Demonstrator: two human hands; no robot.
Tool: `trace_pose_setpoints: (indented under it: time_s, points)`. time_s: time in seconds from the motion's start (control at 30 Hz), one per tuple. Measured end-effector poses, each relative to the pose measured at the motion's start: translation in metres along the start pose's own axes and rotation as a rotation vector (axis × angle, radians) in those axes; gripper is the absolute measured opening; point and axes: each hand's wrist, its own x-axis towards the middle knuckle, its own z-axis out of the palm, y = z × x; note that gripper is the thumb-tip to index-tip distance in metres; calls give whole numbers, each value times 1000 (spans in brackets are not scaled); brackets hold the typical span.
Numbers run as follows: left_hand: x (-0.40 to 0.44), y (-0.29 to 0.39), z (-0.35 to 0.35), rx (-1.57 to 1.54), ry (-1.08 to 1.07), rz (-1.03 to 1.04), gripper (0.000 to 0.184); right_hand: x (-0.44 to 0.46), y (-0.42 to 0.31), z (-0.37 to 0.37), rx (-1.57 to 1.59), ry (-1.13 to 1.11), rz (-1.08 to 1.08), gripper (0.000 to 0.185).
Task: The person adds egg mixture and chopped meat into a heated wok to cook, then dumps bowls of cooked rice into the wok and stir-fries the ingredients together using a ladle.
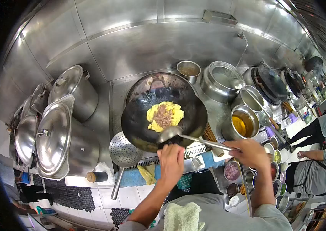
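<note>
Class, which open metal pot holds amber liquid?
The pot nearest the right hand: only it shows amber. The small pot beyond the wok looks brownish, the large pot beside that greyish.

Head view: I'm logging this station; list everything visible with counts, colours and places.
Front wok: one, black, centre
Food: one portion, yellow and brown, in wok
Held ladle: one, silver, over wok's near rim
Left skimmer: one, silver, beside wok
Lidded pots: at least two, silver, left
Open pots: several, silver, right
Dark pans: several, black, right rear
Yellow rag: one, yellow, before wok
Ingredient bowls: several, mixed colours, lower right
Co-workers: at least two, grey-topped, right
Left hand: one, at wok's near edge
Right hand: one, on ladle's handle
</note>
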Motion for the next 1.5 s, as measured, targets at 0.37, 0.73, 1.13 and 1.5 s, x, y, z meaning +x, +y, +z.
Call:
trace_pose_setpoints:
  time_s: [0.37,0.73,1.13,1.5]
  points:
    - [-69,-59,48,-37,-58,-5,9,109,-60,95,197,492,95,39]
    - [3,-25,5,-57,-65,-60,8,-8,-31,48,157,210,80,41]
    - [-69,-87,65,8,-92,-26,6,101,-68,104,256,529,132,39]
    - [27,-116,77,93,21,27,3,117,-42,155,145,423,105,53]
